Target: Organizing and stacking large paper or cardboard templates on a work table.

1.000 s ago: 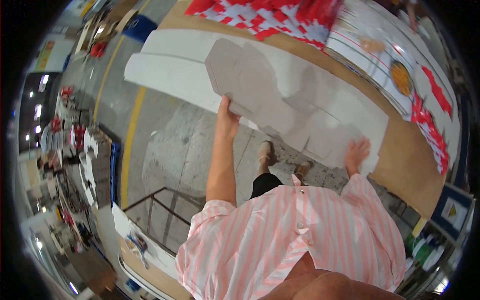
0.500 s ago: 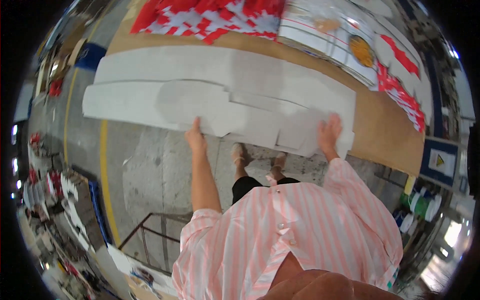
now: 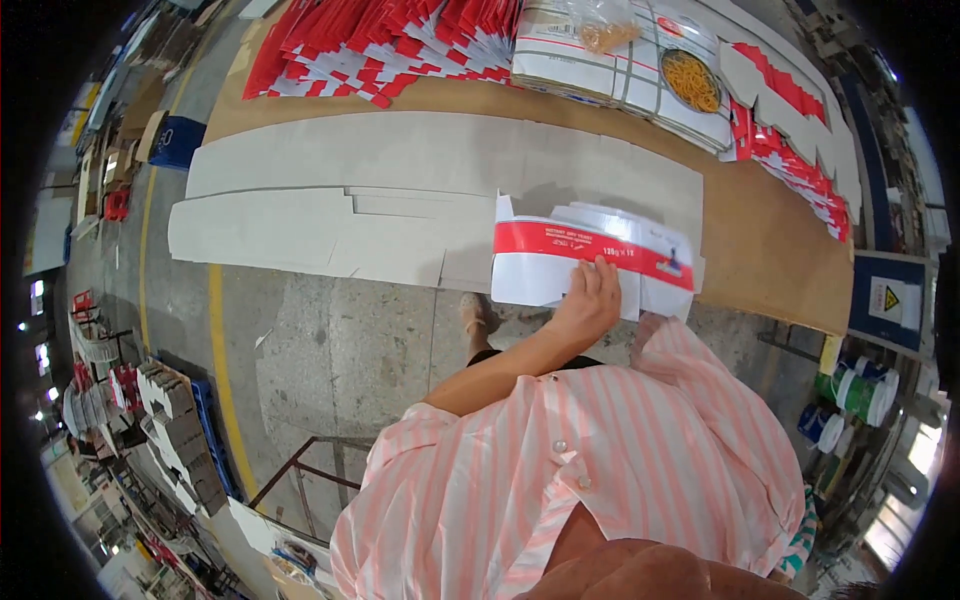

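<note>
A flattened carton (image 3: 535, 275), white with a red printed band, is tilted up at the table's near edge in front of me. My left hand (image 3: 592, 297) reaches across my body, its fingers bent together against the carton's printed face; the thumb is hidden. Of my right hand (image 3: 652, 324), only a bit near the wrist shows at the carton's lower right, and its fingers are hidden behind the card. Beneath and to the left of the carton lie long plain grey-white card sheets (image 3: 270, 228), flat along the table edge.
Brown board covers the table (image 3: 775, 255). Across its far side lie red-and-white carton blanks (image 3: 400, 45), a strapped bundle of cartons (image 3: 570, 70) and a bowl of yellow rubber bands (image 3: 690, 82). A dark metal frame (image 3: 300, 470) stands on the floor at lower left.
The plain card under my hands has come up as a carton with its printed side showing. My left hand has moved right onto it, and my right hand has gone mostly behind it.
</note>
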Available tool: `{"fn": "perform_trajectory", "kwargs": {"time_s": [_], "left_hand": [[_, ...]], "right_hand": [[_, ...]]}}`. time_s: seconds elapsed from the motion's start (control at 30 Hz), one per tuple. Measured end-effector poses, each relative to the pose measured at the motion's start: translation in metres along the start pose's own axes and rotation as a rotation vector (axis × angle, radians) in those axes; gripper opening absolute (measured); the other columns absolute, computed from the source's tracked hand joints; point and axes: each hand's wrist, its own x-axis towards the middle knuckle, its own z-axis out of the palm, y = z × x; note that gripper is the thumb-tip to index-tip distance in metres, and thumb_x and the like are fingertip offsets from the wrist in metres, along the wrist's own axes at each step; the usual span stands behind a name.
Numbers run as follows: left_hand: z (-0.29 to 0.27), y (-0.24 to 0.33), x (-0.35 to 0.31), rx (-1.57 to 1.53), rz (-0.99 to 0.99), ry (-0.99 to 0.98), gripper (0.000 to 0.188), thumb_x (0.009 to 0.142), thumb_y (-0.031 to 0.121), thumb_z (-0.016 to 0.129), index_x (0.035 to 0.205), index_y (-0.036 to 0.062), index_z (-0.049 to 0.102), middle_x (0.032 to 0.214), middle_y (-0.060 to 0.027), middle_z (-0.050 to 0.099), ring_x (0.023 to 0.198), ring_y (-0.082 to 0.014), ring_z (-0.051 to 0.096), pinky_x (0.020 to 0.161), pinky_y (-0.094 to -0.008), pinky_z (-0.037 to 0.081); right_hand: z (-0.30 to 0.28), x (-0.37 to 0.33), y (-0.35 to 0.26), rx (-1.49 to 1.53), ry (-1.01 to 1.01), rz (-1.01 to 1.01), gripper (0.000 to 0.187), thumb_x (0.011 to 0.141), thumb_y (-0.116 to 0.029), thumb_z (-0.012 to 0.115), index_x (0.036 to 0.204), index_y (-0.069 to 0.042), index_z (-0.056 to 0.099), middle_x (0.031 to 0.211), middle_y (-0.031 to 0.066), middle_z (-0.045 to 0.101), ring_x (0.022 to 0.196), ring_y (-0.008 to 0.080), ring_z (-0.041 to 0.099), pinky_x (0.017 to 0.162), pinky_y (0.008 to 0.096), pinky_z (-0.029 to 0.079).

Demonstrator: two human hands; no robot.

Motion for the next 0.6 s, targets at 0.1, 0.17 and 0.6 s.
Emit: {"fn": "perform_trajectory", "kwargs": {"time_s": [0.1,0.17,0.6], "left_hand": [[-0.004,-0.014,-0.013,-0.027,-0.047,-0.061,0.046,0.073,0.008,0.052,0.116,-0.0062,0.047,0.114,-0.0206,0.05,0.1,-0.0294,0.051,0.083,-0.04,0.043],[-0.04,-0.054,-0.004,-0.379,-0.163,0.082,0.047,0.067,0.012,0.061,0.11,-0.0042,0.052,0.107,-0.0186,0.056,0.098,-0.0283,0.053,0.082,-0.0396,0.043],[0.078,-0.229,-0.17,-2.039,-1.5,0.918,0.046,0.079,0.011,0.063,0.12,0.0011,0.045,0.116,-0.0083,0.052,0.105,-0.023,0.05,0.087,-0.0357,0.043]], "right_hand": [[-0.064,0.013,-0.072,0.062,-0.235,-0.121,0.065,0.085,-0.042,0.041,0.138,-0.008,0.022,0.143,0.0169,0.018,0.134,0.0339,0.005,0.107,0.0502,0.002],[-0.143,0.036,-0.138,0.08,-0.372,-0.122,0.065,0.085,-0.04,0.044,0.137,-0.007,0.023,0.143,0.019,0.018,0.133,0.0348,0.005,0.107,0.0501,0.002],[-0.173,0.035,-0.154,0.043,0.175,0.059,0.069,0.084,-0.046,0.044,0.138,-0.009,0.02,0.144,0.0172,0.013,0.132,0.036,0.008,0.104,0.0535,0.005]]}}
